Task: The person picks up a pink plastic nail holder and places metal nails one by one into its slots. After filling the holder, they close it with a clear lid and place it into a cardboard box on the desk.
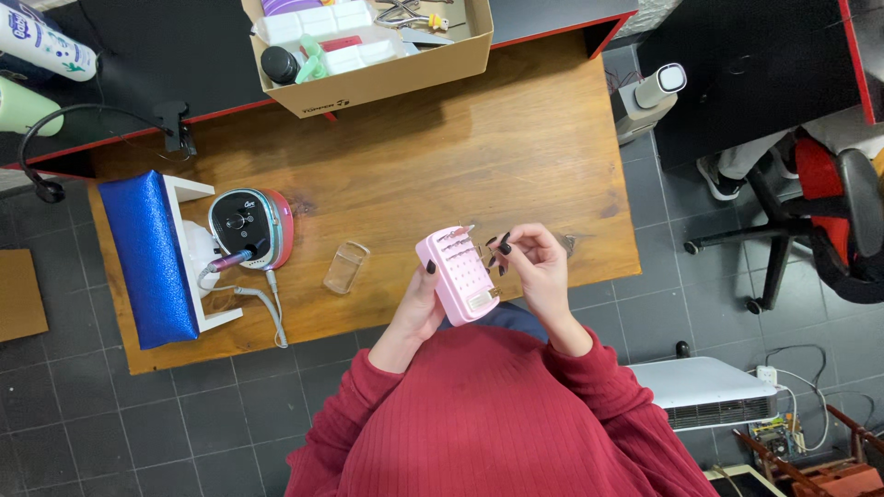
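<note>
My left hand (419, 308) holds a pink perforated bit holder (459, 273) upright over the near edge of the wooden table (497, 156). Several thin metal bits stand in its top rows. My right hand (534, 267) is at the holder's upper right, with thumb and fingers pinched on a thin metal bit (509, 240). Both hands have dark painted nails and red knit sleeves.
A clear plastic lid (345, 268) lies on the table left of my hands. Further left are a pink-and-black nail drill unit (250, 226) with its handpiece and cord, and a blue padded arm rest (147, 258). A cardboard box (368, 46) of supplies stands at the back. A person's leg and an office chair (829, 212) are at right.
</note>
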